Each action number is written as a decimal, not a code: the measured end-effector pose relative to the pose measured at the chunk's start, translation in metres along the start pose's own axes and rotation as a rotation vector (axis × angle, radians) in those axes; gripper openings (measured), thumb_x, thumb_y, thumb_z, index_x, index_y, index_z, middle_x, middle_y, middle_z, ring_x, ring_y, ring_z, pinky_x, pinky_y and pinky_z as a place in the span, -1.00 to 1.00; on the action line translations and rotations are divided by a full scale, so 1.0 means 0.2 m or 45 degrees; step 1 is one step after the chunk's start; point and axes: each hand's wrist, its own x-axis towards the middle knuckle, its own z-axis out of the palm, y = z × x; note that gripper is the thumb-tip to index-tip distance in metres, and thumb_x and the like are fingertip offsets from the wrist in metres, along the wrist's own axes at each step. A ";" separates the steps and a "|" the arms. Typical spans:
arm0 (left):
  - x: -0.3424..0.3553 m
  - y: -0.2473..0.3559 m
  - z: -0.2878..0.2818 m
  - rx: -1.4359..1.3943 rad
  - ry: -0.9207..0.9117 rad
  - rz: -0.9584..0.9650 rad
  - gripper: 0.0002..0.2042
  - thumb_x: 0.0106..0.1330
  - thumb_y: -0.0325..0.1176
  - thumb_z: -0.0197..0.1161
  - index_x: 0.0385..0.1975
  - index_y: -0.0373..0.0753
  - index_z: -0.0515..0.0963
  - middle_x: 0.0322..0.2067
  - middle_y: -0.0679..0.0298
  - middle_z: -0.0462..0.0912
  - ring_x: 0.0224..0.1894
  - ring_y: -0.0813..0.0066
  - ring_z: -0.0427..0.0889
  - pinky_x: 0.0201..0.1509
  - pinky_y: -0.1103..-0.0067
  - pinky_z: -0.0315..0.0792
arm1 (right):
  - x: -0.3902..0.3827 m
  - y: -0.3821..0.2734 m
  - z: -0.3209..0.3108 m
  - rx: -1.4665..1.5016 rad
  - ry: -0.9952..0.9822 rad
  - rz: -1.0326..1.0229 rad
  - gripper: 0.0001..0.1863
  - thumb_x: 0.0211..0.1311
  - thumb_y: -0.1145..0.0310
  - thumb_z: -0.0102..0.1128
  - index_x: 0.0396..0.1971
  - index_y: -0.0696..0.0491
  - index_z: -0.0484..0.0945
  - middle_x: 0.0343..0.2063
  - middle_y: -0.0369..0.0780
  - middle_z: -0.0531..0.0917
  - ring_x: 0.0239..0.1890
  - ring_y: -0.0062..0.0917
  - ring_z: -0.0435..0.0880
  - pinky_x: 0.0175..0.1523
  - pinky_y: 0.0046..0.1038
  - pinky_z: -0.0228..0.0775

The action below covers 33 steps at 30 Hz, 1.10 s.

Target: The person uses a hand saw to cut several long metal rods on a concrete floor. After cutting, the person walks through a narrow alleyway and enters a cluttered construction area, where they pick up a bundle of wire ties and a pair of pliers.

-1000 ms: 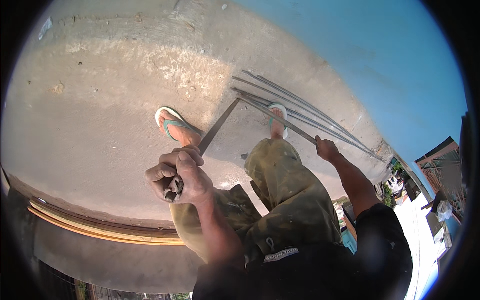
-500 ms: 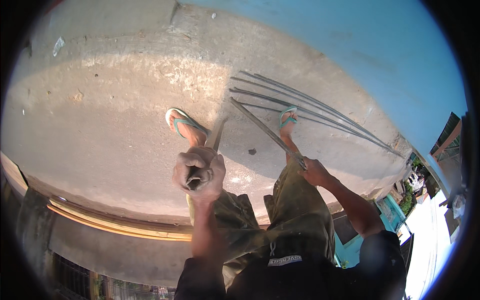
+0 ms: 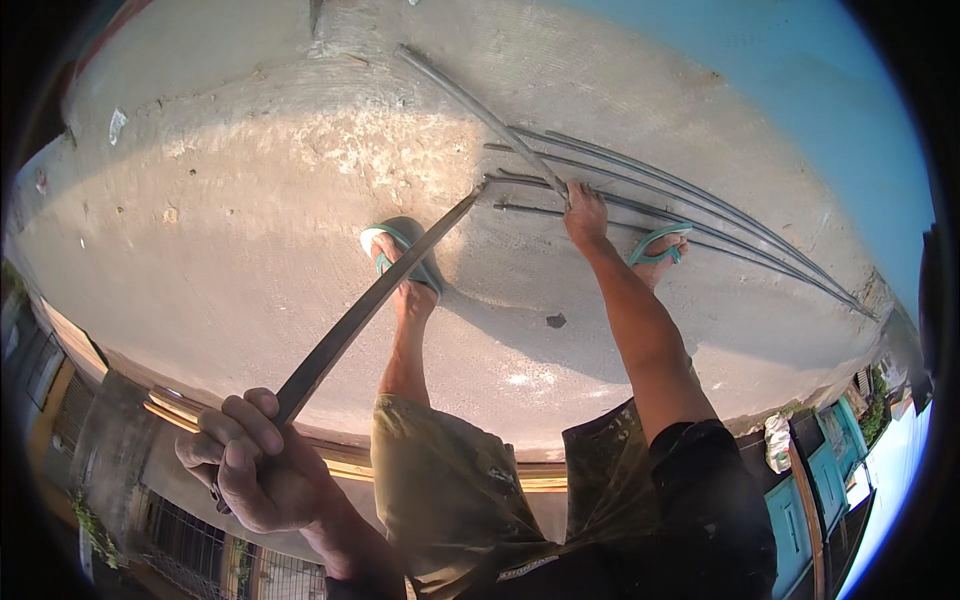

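Note:
My left hand (image 3: 255, 465) is wrapped round the lower end of a long, dark, flat metal bar (image 3: 375, 300). The bar slants up and away to the right, passing in front of my left foot, and its far tip overlaps the ends of the rods on the ground. With my right arm stretched forward, my right hand (image 3: 585, 215) grips one end of a grey metal rod (image 3: 475, 105), which points away to the far left. Several similar long rods (image 3: 640, 206) lie in a loose bundle on the concrete, beside and beyond that hand.
My sandalled feet stand apart on the concrete ground (image 3: 250, 290), the right sandal (image 3: 655, 240) beside the rods. A blue surface (image 3: 800, 110) borders the far right. Behind me are wooden planks (image 3: 350, 468) along a ledge and a barred grille (image 3: 190, 535). A small dark scrap (image 3: 556, 321) lies between my feet.
My right hand has reached forward, carrying its rod farther out over the ground rods. The left hand has swung down and left, so the bar now shows along its length.

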 end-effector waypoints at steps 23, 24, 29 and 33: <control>-0.08 -0.10 0.12 -0.119 0.010 -0.046 -0.78 0.14 -0.46 0.24 -0.41 -0.15 0.27 -0.62 0.41 0.20 -0.57 0.59 0.30 -0.22 0.49 0.28 | 0.29 0.10 -0.05 -0.030 0.019 0.076 -0.61 0.05 0.46 0.22 -0.05 0.12 0.47 -0.12 -0.06 0.56 0.04 -0.24 0.51 0.12 -0.22 0.33; -0.08 -0.11 0.12 -0.106 0.004 -0.037 -0.78 0.15 -0.46 0.23 -0.40 -0.15 0.27 -0.62 0.41 0.20 -0.57 0.59 0.30 -0.22 0.49 0.29 | 0.29 0.08 -0.07 0.027 -0.007 0.138 -0.62 0.04 0.47 0.22 -0.07 0.12 0.46 -0.13 -0.06 0.56 0.02 -0.24 0.51 0.10 -0.22 0.33; -0.07 -0.12 0.14 -0.018 0.046 -0.047 -0.83 0.22 -0.44 0.16 -0.40 -0.14 0.26 -0.60 0.39 0.22 -0.57 0.60 0.30 -0.19 0.48 0.33 | 0.12 0.04 0.13 -0.023 0.054 -0.040 -0.73 0.00 0.53 0.18 -0.23 0.12 0.46 -0.23 -0.10 0.58 -0.05 -0.27 0.54 0.03 -0.21 0.34; -0.08 -0.15 0.15 -0.057 0.074 -0.068 -0.86 0.26 -0.47 0.08 -0.47 -0.15 0.25 -0.60 0.40 0.15 -0.52 0.60 0.25 -0.14 0.48 0.33 | 0.11 0.03 0.21 -0.077 0.097 -0.032 -0.74 -0.01 0.54 0.18 -0.26 0.11 0.45 -0.24 -0.11 0.59 -0.06 -0.27 0.54 0.08 -0.24 0.31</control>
